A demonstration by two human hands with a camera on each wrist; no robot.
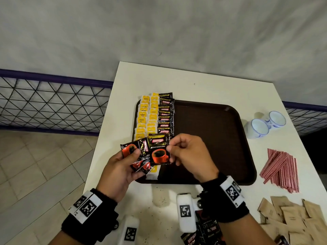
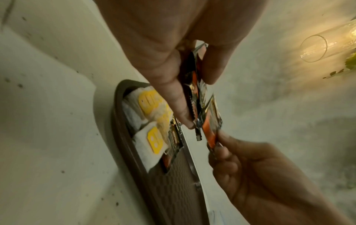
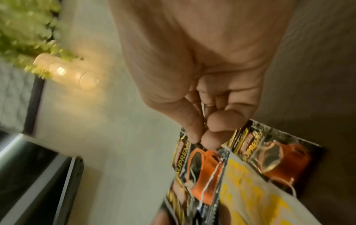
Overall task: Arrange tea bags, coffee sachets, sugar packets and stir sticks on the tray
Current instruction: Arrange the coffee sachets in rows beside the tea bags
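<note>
Both hands' grip on coffee sachets [image 1: 160,151]

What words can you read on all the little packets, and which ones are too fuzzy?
"KOPIKO": on the black coffee sachets lined up on the tray.
"SUPREME": on the coffee sachet pinched by the right hand, in the right wrist view.
"KOPIKO": on a loose sachet at the table's near edge.
Yellow tea bag tags: print too small to read.
Brown sugar packets: print too small to read.

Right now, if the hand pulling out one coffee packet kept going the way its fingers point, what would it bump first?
The right hand points left, so it would likely meet the left hand and its bunch of coffee sachets first, though depth is unclear.
</note>
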